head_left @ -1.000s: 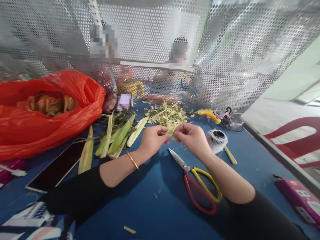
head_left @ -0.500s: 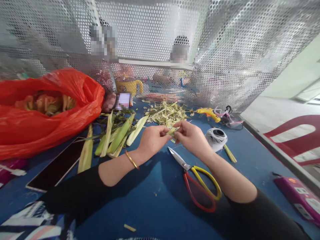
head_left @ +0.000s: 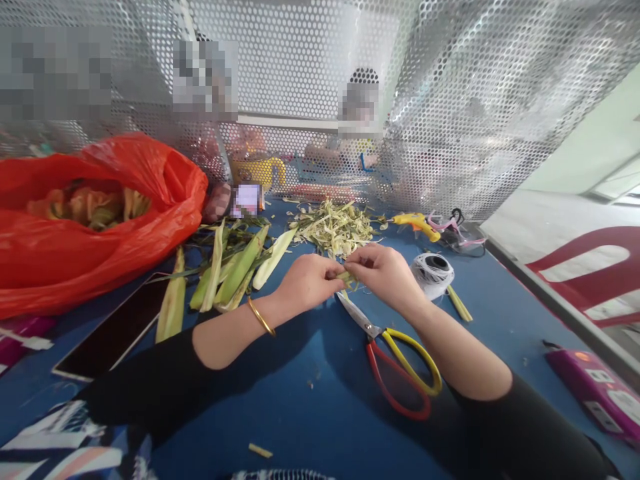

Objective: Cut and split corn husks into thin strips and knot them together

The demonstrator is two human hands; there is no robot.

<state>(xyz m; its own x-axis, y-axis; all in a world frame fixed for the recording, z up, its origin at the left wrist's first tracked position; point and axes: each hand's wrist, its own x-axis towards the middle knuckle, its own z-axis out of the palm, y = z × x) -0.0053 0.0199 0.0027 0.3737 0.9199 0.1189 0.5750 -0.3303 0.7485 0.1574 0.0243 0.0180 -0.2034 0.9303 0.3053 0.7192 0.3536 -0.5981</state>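
Note:
Over the middle of the blue table, my left hand (head_left: pixel 309 281) and my right hand (head_left: pixel 387 272) meet fingertip to fingertip. Both pinch a small strip of green corn husk (head_left: pixel 346 276), mostly covered by the fingers. Just below them lies a pair of scissors (head_left: pixel 371 329) with one red and one yellow handle, blades pointing up toward my fingers. Behind my hands spreads a heap of shredded husk (head_left: pixel 333 228). Larger corn husks (head_left: pixel 245 267) lie left of my left hand. Near my right wrist stands a spool of white thread (head_left: pixel 431 275).
A red plastic bag (head_left: pixel 173 183) and a dark phone (head_left: pixel 113 333) lie left. A yellow glue gun (head_left: pixel 416 225) sits at the back right, a purple power strip (head_left: pixel 593 387) at the right edge. A perforated metal screen (head_left: pixel 290 60) rises behind; people are beyond it.
My right fingers have closed in and turned downward over the husk strip, closer to my left fingers. The strip now sits slightly lower and shows less. The scissors stay in place.

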